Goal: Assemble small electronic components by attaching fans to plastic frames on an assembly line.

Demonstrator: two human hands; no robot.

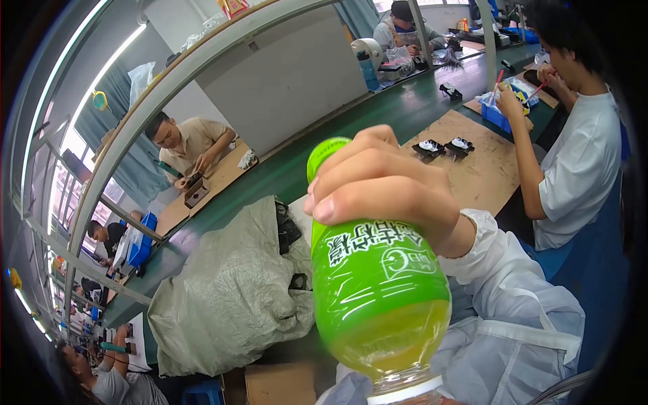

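There is one bottle (381,290) in the middle of the view, held in the air in front of the person, with its neck pointing down to the lower edge; it has one green label and yellow drink inside. One of the person's two hands, the right hand (388,179), has its fingers wrapped firmly around the bottle, and a white sleeve (506,283) covers its arm. The left hand cannot be seen clearly, so I cannot tell its state. To the left of the bottle is one big grey-green sack (229,297), and below the sack one cardboard box (280,386) shows. Behind the bottle runs a green desk (398,108), and on it lies one brown board (472,182) that carries two small black-and-white pieces (460,146), just beside each other. One more black piece (450,91) stands farther back on the desk. At the right sits one co-worker in a white shirt (580,169), with two thin red sticks (499,75) at the hands and one blue basket (496,119) in front. Across the desk are two other co-workers, one in a beige shirt (196,138) and one in a dark cap (402,11).
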